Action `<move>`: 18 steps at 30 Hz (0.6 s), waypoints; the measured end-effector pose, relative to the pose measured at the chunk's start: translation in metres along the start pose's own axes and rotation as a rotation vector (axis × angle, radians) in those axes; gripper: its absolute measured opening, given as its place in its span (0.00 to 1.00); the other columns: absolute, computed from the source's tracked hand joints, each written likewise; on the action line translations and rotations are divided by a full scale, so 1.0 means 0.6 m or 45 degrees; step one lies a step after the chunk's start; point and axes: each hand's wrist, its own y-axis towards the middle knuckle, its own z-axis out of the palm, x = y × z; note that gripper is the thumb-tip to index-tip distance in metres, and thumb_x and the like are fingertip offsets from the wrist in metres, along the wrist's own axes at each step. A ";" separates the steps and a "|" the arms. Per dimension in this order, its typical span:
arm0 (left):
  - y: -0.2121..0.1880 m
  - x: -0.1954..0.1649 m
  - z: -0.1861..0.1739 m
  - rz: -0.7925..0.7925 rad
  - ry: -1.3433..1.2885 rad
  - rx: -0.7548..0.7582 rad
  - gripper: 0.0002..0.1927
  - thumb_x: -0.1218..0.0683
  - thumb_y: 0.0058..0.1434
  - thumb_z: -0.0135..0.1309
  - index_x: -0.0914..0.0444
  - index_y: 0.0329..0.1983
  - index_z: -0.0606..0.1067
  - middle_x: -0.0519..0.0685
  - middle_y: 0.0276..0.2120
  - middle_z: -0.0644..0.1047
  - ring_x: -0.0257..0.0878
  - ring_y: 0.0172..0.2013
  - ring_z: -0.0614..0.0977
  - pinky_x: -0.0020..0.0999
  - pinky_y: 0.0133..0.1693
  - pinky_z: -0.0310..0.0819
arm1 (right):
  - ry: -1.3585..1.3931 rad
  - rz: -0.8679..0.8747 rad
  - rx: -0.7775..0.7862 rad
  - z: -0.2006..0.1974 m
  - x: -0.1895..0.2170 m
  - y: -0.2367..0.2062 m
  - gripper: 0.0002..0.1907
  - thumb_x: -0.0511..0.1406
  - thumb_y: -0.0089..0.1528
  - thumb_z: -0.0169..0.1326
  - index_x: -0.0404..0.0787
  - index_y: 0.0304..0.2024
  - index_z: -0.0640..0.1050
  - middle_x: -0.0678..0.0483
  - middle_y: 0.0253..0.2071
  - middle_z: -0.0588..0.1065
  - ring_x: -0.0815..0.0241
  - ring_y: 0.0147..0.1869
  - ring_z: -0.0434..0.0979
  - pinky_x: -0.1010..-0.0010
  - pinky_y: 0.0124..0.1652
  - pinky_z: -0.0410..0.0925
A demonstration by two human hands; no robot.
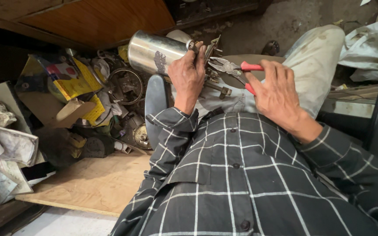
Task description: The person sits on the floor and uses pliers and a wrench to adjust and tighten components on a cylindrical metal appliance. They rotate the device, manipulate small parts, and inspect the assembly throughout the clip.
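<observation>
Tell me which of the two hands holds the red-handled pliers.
The right hand grips the red-handled pliers. The left hand instead steadies the shiny metal canister at its fitting end.

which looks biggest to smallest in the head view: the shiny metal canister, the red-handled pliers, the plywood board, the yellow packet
1. plywood board
2. shiny metal canister
3. and 4. yellow packet and red-handled pliers: much alike, and the right hand hides part of the pliers, so unranked.

2 hands, 1 pair of red-handled pliers, 1 shiny metal canister, 1 plywood board.
</observation>
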 end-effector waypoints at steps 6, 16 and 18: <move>-0.005 0.002 0.000 0.040 -0.053 -0.015 0.10 0.50 0.68 0.57 0.60 0.39 0.83 0.56 0.21 0.77 0.52 0.19 0.77 0.45 0.24 0.64 | 0.170 0.015 0.188 0.015 -0.027 0.002 0.18 0.35 0.63 0.54 0.43 0.56 0.79 0.40 0.55 0.69 0.44 0.48 0.69 0.54 0.46 0.64; -0.005 0.008 0.003 0.024 -0.032 -0.012 0.09 0.49 0.69 0.58 0.58 0.40 0.83 0.54 0.21 0.78 0.50 0.20 0.79 0.43 0.25 0.67 | 1.025 0.146 0.975 0.039 -0.117 0.042 0.15 0.35 0.55 0.48 0.40 0.42 0.79 0.47 0.38 0.72 0.53 0.42 0.74 0.60 0.43 0.68; -0.004 0.005 0.003 0.017 -0.034 -0.006 0.09 0.49 0.68 0.58 0.58 0.40 0.83 0.54 0.20 0.78 0.49 0.20 0.79 0.42 0.24 0.67 | 1.066 0.152 0.987 0.038 -0.118 0.041 0.16 0.35 0.55 0.47 0.41 0.43 0.80 0.47 0.38 0.71 0.52 0.41 0.74 0.62 0.43 0.68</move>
